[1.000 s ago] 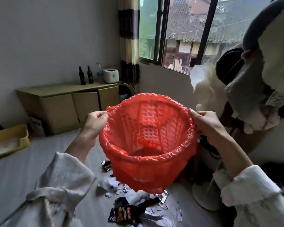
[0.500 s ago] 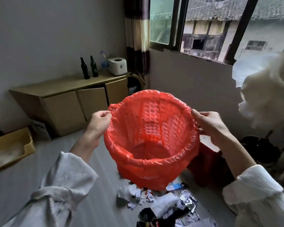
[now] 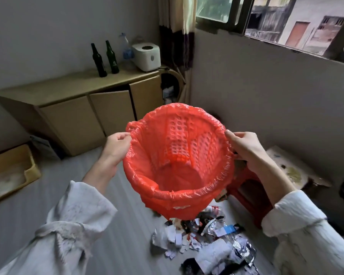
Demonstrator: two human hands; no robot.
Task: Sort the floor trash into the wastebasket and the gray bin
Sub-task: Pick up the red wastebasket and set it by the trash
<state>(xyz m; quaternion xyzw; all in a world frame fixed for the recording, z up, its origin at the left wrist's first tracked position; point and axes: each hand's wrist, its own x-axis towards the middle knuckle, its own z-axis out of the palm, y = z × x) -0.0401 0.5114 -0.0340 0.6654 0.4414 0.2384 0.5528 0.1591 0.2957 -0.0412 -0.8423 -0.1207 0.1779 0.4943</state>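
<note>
So here's my feed: I've got the wastebasket up in the air, held by both hands at its rim, mouth tilted toward the camera. It's a round, tapered plastic basket with a perforated lattice wall, lined with a thin crinkly orange-red bag whose edge is bunched and ruffled over the rim. My left hand pinches the bag's edge on the left side, fingers curled in; my right hand grips the opposite rim, thumb on top and fingers wrapped under. Both sleeves are a wrinkled off-white fabric.

Right below the basket the floor trash lies in a loose heap on the smooth gray floor: torn white paper scraps, shiny crumpled foil wrappers, some dark bits. A red plastic stool stands just beside the heap, partly behind my right arm.

Further back there's a low tan cabinet with flat doors along the wall, two dark green glass bottles upright on top and a boxy white appliance near them. A shallow yellow tray sits on the floor at left. I can't spot a gray bin from here.
</note>
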